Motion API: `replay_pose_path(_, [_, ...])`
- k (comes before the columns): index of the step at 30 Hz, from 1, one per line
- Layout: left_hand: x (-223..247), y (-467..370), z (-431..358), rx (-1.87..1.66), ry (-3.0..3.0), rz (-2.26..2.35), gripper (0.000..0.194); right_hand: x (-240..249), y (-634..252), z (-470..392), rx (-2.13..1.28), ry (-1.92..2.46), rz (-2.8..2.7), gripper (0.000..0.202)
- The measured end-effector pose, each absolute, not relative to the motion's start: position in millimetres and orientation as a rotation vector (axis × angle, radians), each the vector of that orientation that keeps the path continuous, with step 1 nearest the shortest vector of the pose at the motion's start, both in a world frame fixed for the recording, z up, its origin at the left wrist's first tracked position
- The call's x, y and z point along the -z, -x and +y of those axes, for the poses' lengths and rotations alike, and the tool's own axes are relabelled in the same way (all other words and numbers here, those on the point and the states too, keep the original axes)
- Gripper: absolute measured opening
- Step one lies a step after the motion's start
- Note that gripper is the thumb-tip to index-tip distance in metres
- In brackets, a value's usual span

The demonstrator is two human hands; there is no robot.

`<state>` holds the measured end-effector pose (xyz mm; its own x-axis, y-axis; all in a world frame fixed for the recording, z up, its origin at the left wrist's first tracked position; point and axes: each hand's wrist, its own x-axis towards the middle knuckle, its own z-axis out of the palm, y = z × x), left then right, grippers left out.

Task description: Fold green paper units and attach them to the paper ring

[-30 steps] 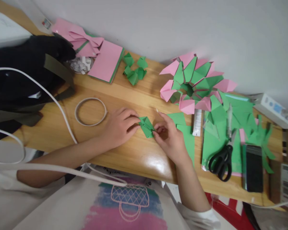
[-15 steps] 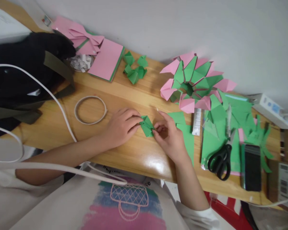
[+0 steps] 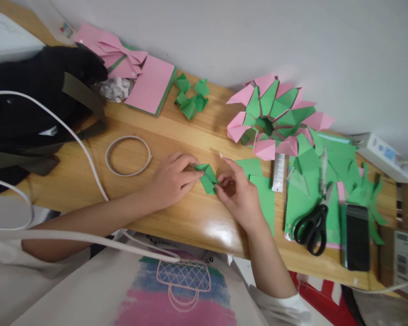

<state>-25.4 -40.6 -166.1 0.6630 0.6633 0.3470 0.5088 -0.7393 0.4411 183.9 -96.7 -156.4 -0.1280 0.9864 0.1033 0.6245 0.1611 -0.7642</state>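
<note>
A small folded piece of green paper (image 3: 208, 179) is held between my two hands just above the wooden table. My left hand (image 3: 175, 177) pinches its upper left edge, thumb against the paper and fingers behind. On the other side, my right hand (image 3: 240, 192) grips the right corner between thumb and a bent finger, its index finger raised off the paper. Flat green paper sheets (image 3: 263, 194) lie partly beneath and beside my right hand. Several folded green paper pieces (image 3: 190, 102) sit in a cluster farther back.
A pink and green paper flower (image 3: 275, 113) stands against the wall. To the right lie black-handled scissors (image 3: 314, 226), a phone (image 3: 356, 237) and a white tube (image 3: 279, 173). On the left are a tape roll (image 3: 108, 158), pink paper (image 3: 151, 83) and a white cable (image 3: 85, 151).
The fingers of my left hand have shifted on the folded paper, and its upper left edge shows more. My right hand has moved very slightly left, still gripping the corner.
</note>
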Motion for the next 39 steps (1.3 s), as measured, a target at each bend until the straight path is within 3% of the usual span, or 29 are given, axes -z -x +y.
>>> replay_pose_path(12, [162.2, 22.5, -39.6, -0.715, -2.452, 0.941, 0.016, 157.0, -180.8, -97.4, -0.598, 1.535, -1.735, 0.059])
replay_pose_path(21, [128.7, 20.9, -44.7, -0.726, -1.740, 0.985, 0.010, 138.9, -159.3, -107.8, -0.289, 1.333, -1.536, 0.061])
replay_pose_path(24, [113.2, 14.4, -52.7, -0.787, -1.507, 0.938, 0.017, 124.8, -146.7, -114.6, -0.254, 1.287, -1.443, 0.065])
replay_pose_path(33, [84.3, 19.3, -72.5, -0.845, -1.380, 0.715, 0.028, 93.2, -137.9, -125.3, -0.635, 1.289, -0.966, 0.045])
replay_pose_path(39, [77.2, 29.0, -87.9, -0.935, -1.581, 0.776, 0.029, 88.7, -137.1, -140.9, -0.895, 1.227, -0.725, 0.046])
